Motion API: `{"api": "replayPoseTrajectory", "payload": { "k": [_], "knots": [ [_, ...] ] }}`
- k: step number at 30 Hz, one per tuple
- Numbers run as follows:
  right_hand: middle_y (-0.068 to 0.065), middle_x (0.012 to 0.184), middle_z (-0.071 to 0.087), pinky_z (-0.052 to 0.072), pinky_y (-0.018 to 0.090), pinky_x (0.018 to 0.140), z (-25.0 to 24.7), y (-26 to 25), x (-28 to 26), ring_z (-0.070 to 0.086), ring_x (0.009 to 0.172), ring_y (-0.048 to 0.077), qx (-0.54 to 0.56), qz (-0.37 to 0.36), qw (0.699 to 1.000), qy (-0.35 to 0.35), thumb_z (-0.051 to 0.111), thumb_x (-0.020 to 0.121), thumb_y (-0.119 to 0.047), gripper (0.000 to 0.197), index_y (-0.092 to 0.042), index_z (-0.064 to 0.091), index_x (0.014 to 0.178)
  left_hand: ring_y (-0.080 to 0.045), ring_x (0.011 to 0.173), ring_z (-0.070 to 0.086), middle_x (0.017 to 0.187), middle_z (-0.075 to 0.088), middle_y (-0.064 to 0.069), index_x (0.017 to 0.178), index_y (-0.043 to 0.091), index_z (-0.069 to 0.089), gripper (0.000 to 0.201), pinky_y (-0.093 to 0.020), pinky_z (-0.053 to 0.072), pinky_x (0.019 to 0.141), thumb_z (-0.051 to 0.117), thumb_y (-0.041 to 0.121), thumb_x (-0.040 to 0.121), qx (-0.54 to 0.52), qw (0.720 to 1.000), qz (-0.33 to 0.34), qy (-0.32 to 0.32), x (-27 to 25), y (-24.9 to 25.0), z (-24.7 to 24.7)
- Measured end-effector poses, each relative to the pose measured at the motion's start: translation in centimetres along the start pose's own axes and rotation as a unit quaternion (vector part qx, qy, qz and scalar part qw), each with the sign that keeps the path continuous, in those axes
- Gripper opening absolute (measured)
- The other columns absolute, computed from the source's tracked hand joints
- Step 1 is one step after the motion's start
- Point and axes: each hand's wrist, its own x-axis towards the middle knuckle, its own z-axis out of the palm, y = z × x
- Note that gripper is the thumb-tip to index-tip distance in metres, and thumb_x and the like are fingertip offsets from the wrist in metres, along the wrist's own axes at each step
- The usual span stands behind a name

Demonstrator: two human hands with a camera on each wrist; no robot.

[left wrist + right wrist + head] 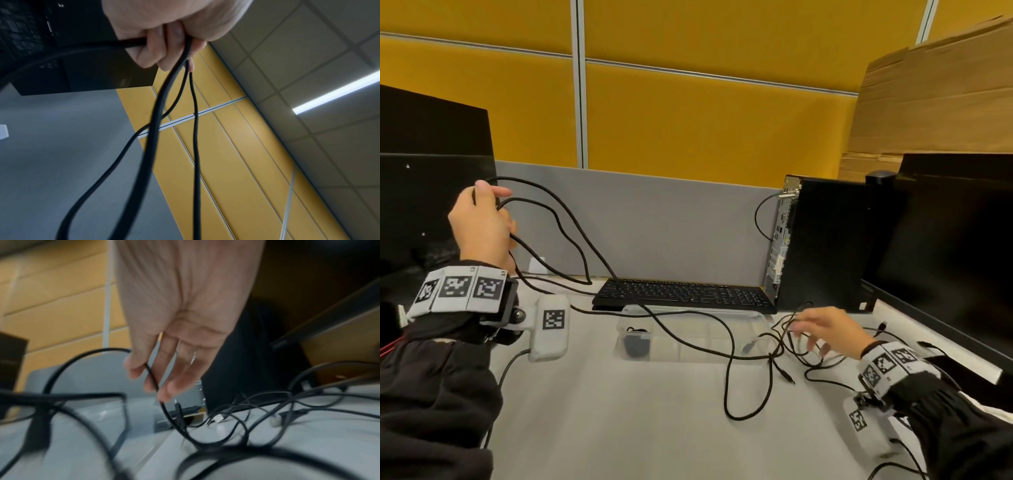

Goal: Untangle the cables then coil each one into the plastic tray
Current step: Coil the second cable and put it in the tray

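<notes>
- Bare desk (619,428) in front of the tray (722,353) leaves open room.
- Loose cables (729,377) cross the tray.
- Keyboard (685,294) and computer (822,240) block behind.

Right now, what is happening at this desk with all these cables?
A person is sorting tangled black cables. The left hand grips several loops of a thick cable, raised above the desk. The right hand reaches with spread fingers into the thin tangle beside the plastic tray, which already holds one small dark coil.
</notes>
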Motion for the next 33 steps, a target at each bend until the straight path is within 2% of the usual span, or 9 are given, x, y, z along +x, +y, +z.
{"api": "replayPoseTrajectory", "payload": {
  "k": [4,8,13,15,17,21,27,30,33],
  "knots": [
    [0.01,0.08,0.065,0.054,0.031,0.056,-4.4,3.3,0.1,0.063,0.063,0.023,-0.072,0.17,0.962,0.201,0.051,0.094,-0.012,0.011,-0.011,0.062,0.096,-0.003,0.049,0.042,0.066,0.047,0.008,0.08,0.034,0.056,0.028,-0.02,0.036,0.051,0.033,0.041,0.095,-0.011,0.999,-0.015,0.028,0.4,0.0,-0.7],
    [0.014,0.119,0.056,0.048,0.036,0.08,-5.9,4.3,-0.2,0.06,0.103,0.03,-0.334,0.295,0.882,0.154,0.048,0.094,-0.014,0.032,-0.007,0.052,0.124,-0.002,0.041,0.039,0.059,0.041,0.007,0.078,0.034,0.055,0.029,-0.022,0.03,0.047,0.033,0.04,0.097,-0.006,1.0,-0.002,-0.01,-0.3,0.1,-0.1],
    [0.008,0.119,0.047,0.049,0.036,0.093,-3.6,-1.6,0.2,0.055,0.107,0.023,-0.287,0.03,0.944,0.161,0.061,0.087,-0.014,0.033,-0.027,0.053,0.117,-0.004,0.04,0.035,0.047,0.039,0.008,0.079,0.032,0.055,0.03,-0.025,0.025,0.05,0.034,0.04,0.098,-0.02,0.996,0.02,-0.081,-1.7,1.2,0.9],
    [0.002,0.1,0.057,0.05,0.029,0.088,-0.8,-4.6,0.7,0.058,0.091,0.014,-0.271,0.03,0.961,0.035,0.054,0.092,-0.037,0.015,-0.024,0.058,0.097,-0.004,0.042,0.034,0.052,0.036,0.008,0.081,0.031,0.055,0.03,-0.023,0.026,0.048,0.033,0.039,0.099,-0.022,0.993,0.023,-0.113,-2.7,1.8,1.4],
    [-0.001,0.085,0.06,0.049,0.028,0.084,2.2,-5.9,1.2,0.057,0.082,0.014,-0.308,0.095,0.942,-0.091,0.045,0.09,-0.056,0.044,-0.016,0.063,0.089,-0.005,0.043,0.033,0.049,0.037,0.009,0.083,0.03,0.055,0.03,-0.019,0.027,0.044,0.032,0.038,0.1,-0.029,0.988,0.03,-0.147,-4.0,2.5,1.9],
    [-0.002,0.078,0.057,0.044,0.022,0.073,4.0,-4.8,1.2,0.054,0.077,0.014,-0.377,0.114,0.907,-0.151,0.055,0.09,-0.036,0.03,-0.009,0.067,0.097,-0.008,0.043,0.03,0.05,0.034,0.004,0.088,0.025,0.055,0.031,-0.021,0.026,0.043,0.03,0.038,0.101,-0.015,0.973,0.048,-0.226,-6.4,3.1,2.3],
    [0.005,0.062,0.061,0.033,0.018,0.03,-3.5,-7.8,-1.8,0.052,0.034,0.01,0.063,0.041,0.994,0.085,0.041,0.1,-0.021,0.024,-0.008,0.055,0.086,-0.01,0.064,0.047,0.071,0.047,0.002,0.094,0.027,0.06,0.042,-0.024,0.036,0.059,0.025,0.051,0.095,0.192,0.905,0.11,-0.364,-8.2,2.0,2.7],
    [0.011,0.064,0.059,0.045,0.025,0.035,-6.9,-12.2,-3.8,0.054,0.039,0.018,0.223,-0.065,0.958,0.169,0.039,0.1,-0.024,0.022,-0.013,0.053,0.088,-0.02,0.119,0.038,0.119,0.046,0.001,0.116,0.038,0.051,0.055,-0.043,0.03,0.096,0.018,0.07,0.086,0.487,0.778,0.19,-0.349,-8.2,1.2,3.6],
    [0.009,0.07,0.058,0.054,0.035,0.059,-6.6,-16.0,-4.4,0.057,0.057,0.02,0.116,-0.194,0.953,0.199,0.037,0.1,-0.029,0.024,-0.016,0.058,0.097,-0.016,0.135,0.019,0.146,0.025,0.001,0.136,0.038,0.036,0.067,-0.043,0.017,0.105,0.025,0.074,0.08,0.374,0.821,0.268,-0.337,-9.7,2.0,5.4]
  ]
}}
